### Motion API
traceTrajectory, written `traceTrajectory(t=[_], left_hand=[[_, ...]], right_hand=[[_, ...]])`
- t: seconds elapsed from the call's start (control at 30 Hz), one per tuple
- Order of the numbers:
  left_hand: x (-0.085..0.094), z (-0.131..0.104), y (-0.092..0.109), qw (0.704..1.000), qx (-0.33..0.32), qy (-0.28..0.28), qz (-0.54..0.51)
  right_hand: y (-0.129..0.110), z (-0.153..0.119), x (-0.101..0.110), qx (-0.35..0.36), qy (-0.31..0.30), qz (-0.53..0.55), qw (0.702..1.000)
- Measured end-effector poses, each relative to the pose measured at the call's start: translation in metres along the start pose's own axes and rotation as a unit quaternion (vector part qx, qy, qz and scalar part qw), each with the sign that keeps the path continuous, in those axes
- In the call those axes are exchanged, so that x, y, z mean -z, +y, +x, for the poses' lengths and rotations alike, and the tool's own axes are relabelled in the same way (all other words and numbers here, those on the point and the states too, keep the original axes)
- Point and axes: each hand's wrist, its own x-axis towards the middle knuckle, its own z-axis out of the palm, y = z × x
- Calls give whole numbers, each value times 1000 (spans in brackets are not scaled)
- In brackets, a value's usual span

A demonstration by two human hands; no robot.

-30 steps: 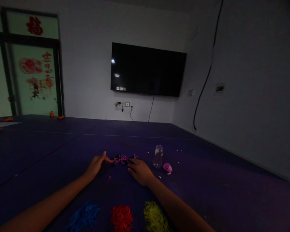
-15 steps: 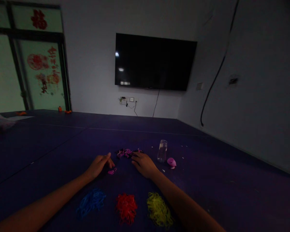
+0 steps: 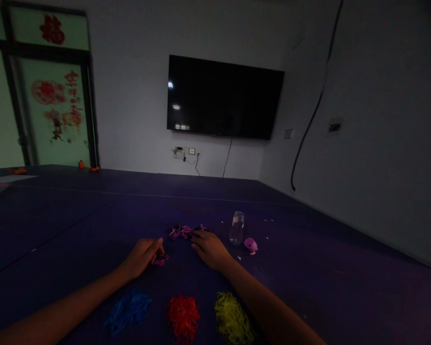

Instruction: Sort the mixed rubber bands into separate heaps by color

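On the dark purple surface, my left hand (image 3: 142,257) has its fingers curled inward and pointing down. Its fingertips are right beside a few pink rubber bands (image 3: 161,260); what is between them, if anything, is hidden. My right hand (image 3: 212,250) lies palm down with the fingers stretched out and slightly apart. Those fingers reach over the right end of a mixed heap of pink and black rubber bands (image 3: 181,232) and cover part of it. Nearer to me lie a blue heap of rubber bands (image 3: 129,310), a red heap (image 3: 183,317) and a yellow heap (image 3: 232,317).
Right of my right hand stand a clear bottle (image 3: 237,229) and a small pink cup-shaped piece (image 3: 251,245). White scraps (image 3: 239,258) are scattered around them. Orange objects (image 3: 94,168) sit at the far left edge. A television (image 3: 224,96) hangs on the wall.
My left hand's fingers have curled in more beside the pink bands. My right hand stays at the mixed heap. The whole view has shifted slightly.
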Motion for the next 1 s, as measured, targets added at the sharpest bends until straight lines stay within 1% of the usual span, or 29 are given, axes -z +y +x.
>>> traceTrajectory(t=[0.13,0.27,0.4,0.5,0.57,0.6,0.7,0.8,0.9,1.0], left_hand=[[-1,2,-3,1000,0,11,-26],[-1,2,-4,998,-10,10,-54],[0,5,-6,998,-18,20,-59],[0,15,-10,998,-34,55,-28],[-1,25,-14,995,-61,79,18],[-3,30,-16,993,-80,79,46],[-7,42,-23,983,-132,48,115],[-9,47,-33,973,-160,5,167],[-11,48,-44,962,-162,-47,215],[-12,49,-53,957,-147,-72,239]], right_hand=[[0,0,-1,0,3,-4,1000],[1,0,-3,2,6,-3,1000],[2,1,-5,-1,6,-5,1000],[4,3,-8,6,5,-2,1000],[5,3,-9,12,5,0,1000],[6,3,-10,13,6,0,1000],[6,3,-10,13,7,-2,1000],[5,2,-9,10,8,-1,1000],[3,3,-8,3,8,2,1000],[1,3,-6,3,7,9,1000]])
